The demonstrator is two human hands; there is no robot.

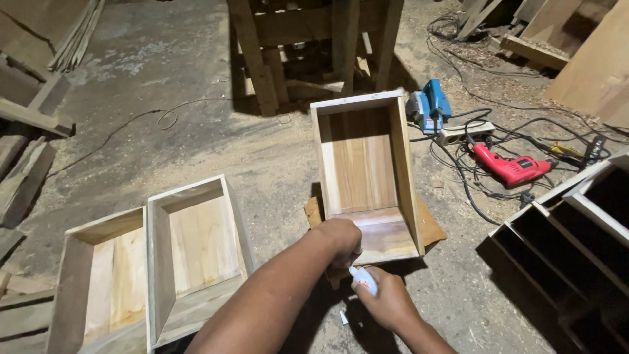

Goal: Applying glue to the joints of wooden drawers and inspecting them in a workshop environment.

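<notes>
An open-topped rectangular box of pale bare wood (pixel 367 177) stands on a scrap of brown board (pixel 429 226) on the dusty concrete floor (pixel 196 85), its near end wall under the person's hands. The left hand (pixel 341 237) is curled over that near edge, bracing it. The right hand (pixel 386 301) is closed around a small white tube with a blue mark (pixel 363 278), its tip pointed at the joint. The box looks stiff and fairly light, with thin walls that could split at the corners; it seems best gripped by its two long sides. Two similar pale wooden boxes (pixel 157 262) lie close to the left. A red power drill (pixel 511 169), a blue power tool (pixel 429 105) and tangled black cables (pixel 478 131) sit well to the right.
</notes>
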